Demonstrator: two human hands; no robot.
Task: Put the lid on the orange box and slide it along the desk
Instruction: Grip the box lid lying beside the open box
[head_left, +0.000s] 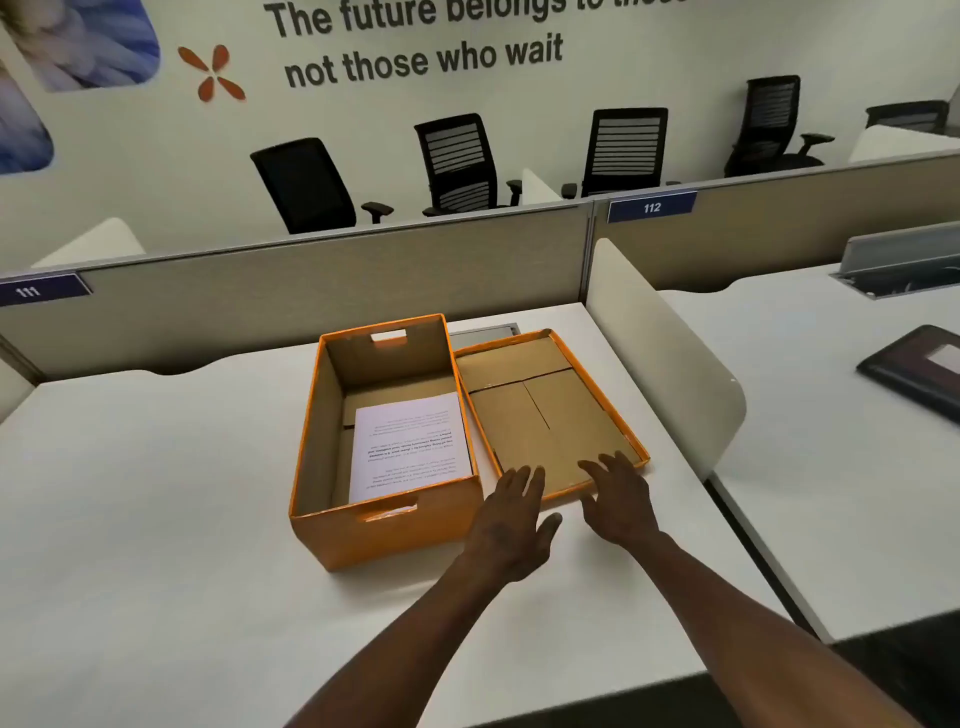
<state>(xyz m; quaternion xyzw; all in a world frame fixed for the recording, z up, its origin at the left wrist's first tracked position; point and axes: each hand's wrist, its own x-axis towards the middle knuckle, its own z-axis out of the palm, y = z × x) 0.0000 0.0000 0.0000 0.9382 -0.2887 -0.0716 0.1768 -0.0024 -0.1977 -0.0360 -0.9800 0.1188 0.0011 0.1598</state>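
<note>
1. Reaching forward, both hands go toward the lid (545, 415), which lies upside down on the white desk (156, 493) with its brown inside facing up.

2. The left hand (511, 525) is spread flat with fingers apart. It holds nothing. Its fingertips sit at the near edge of the lid, close to the corner by the box.

3. The right hand (618, 499) is open too, fingers spread, and holds nothing. Its fingertips lie over the near right corner of the lid. I cannot tell for sure if they touch the rim or just float above it.

4. The orange box (384, 530) stands open just left of the lid, and their sides look like they touch. A sheet of paper (410, 447) lies inside it.

5. The lid's long side runs away from the person, the same way as the box. So the lid is straight ahead of the hands, and the box is to the left.

6. The left hand is nearer the box. I think the lid must be picked up, turned over, and carried left onto the box.
</note>
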